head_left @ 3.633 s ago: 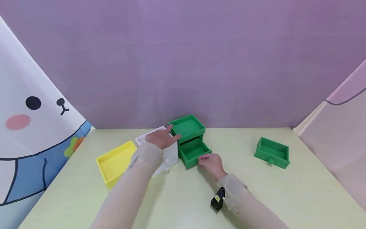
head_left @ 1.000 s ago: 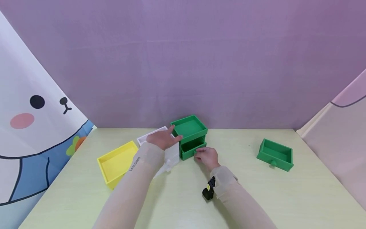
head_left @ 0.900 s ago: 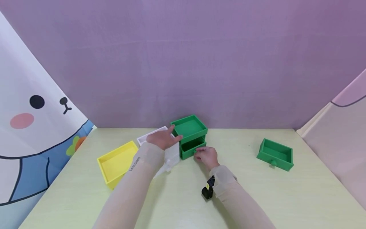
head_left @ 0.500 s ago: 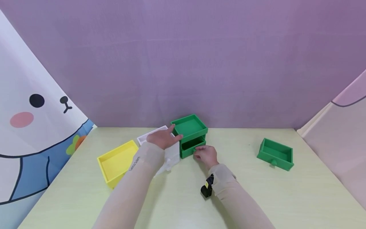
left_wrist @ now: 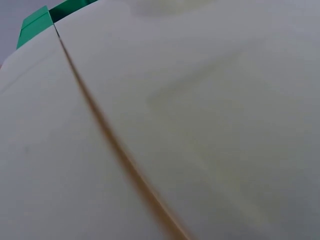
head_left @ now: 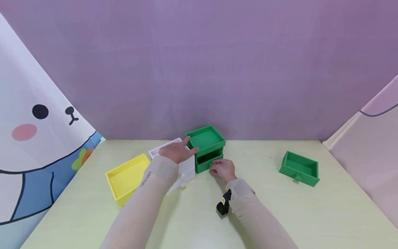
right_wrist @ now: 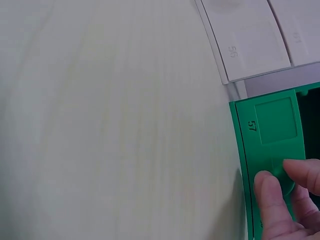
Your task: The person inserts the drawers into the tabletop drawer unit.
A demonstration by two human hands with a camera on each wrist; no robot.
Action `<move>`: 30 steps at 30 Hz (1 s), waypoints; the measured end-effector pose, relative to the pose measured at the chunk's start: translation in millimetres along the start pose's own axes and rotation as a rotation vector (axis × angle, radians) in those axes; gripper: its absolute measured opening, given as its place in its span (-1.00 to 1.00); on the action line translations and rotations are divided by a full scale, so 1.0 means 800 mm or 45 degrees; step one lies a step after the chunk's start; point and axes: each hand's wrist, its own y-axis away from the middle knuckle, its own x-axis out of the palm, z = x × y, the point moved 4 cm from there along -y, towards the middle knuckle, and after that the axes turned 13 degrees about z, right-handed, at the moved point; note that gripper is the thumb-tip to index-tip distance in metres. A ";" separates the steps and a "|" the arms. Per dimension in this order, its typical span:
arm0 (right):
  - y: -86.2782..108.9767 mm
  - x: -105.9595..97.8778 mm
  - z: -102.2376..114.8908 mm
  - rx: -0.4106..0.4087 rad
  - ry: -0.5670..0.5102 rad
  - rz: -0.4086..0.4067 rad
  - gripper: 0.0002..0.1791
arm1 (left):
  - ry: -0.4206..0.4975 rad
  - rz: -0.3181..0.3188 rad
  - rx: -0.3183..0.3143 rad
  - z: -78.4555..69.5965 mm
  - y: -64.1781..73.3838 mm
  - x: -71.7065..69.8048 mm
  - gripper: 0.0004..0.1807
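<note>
A small green cabinet (head_left: pixel 206 139) with a tray-like top stands at the back middle of the table. My right hand (head_left: pixel 224 169) pinches the round knob of its lower drawer (right_wrist: pixel 272 120) between thumb and fingers. This drawer sits mostly inside, with the slot above it vacant. My left hand (head_left: pixel 176 151) has its fingers spread and reaches over a white drawer cabinet (head_left: pixel 186 169) to the green cabinet's left edge; whether the fingertips press on it is hard to tell. The left hand covers part of the white cabinet and is outside the left wrist view.
Left of the white cabinet lies a yellow tray-shaped piece (head_left: pixel 125 176), partly behind the left sleeve. A loose green drawer (head_left: pixel 300 167) with a knob rests on the table's right side. A purple cloth backdrop (head_left: pixel 199 69) rises behind the table (head_left: pixel 264 207).
Since the earliest frame, the right hand has slid the lower green drawer further into the cabinet. In the last second it has barely moved, and the left hand has stayed put.
</note>
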 end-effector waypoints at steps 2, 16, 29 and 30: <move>0.000 0.000 -0.001 0.008 -0.010 -0.009 -0.81 | -0.001 0.000 0.001 -0.001 0.000 0.001 -0.17; 0.006 -0.035 -0.013 0.045 -0.246 0.349 -0.49 | 0.040 0.004 0.021 0.005 -0.002 0.002 -0.15; 0.056 -0.177 -0.021 0.064 -0.235 0.344 -0.33 | 0.068 0.024 0.009 0.012 -0.010 0.001 -0.15; 0.059 -0.186 -0.022 0.068 -0.235 0.336 -0.33 | 0.070 0.021 0.014 0.011 -0.010 0.001 -0.15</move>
